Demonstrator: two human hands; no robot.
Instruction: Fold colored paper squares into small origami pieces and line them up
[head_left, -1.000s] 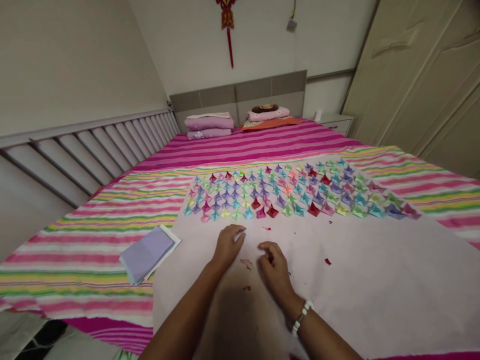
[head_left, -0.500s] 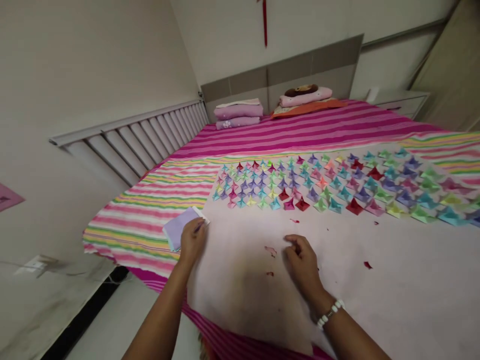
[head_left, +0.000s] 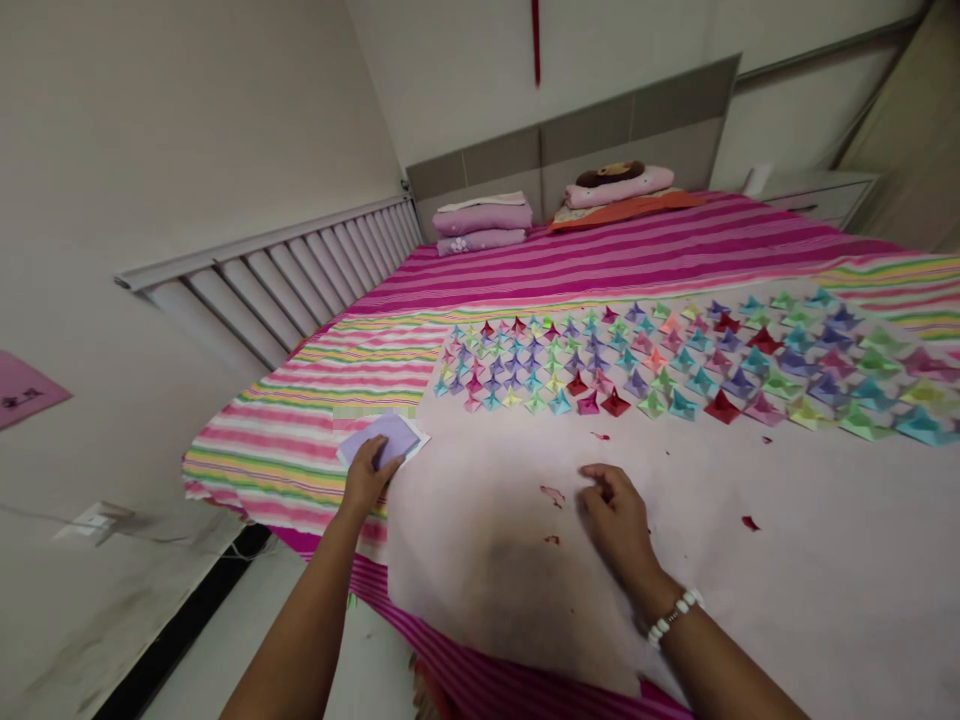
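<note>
At the left edge of the pale sheet lies a small stack of purple square paper [head_left: 397,434], with white sheets showing beneath. My left hand [head_left: 367,472] is on this stack, fingers over the top and thumb at the near side, gripping it. My right hand [head_left: 616,515] hovers over or rests on the pale sheet [head_left: 480,500]; I cannot tell which. Its index finger points left, apart from the thumb, the other fingers are curled, and nothing shows in it. Rows of small folded paper shapes [head_left: 577,384] in many colours stand beyond both hands.
Red paper scraps [head_left: 751,523] lie scattered on the pale sheet. The striped bed cover [head_left: 285,430] spreads around it. Folded bedding [head_left: 484,217] and a stuffed toy [head_left: 611,174] sit by the headboard [head_left: 585,130]. A white rail [head_left: 285,262] runs along the left.
My left hand has moved slightly left and down onto the paper stack, its thumb now spread along the near side. The right hand keeps nearly the same pose. The view has shifted slightly.
</note>
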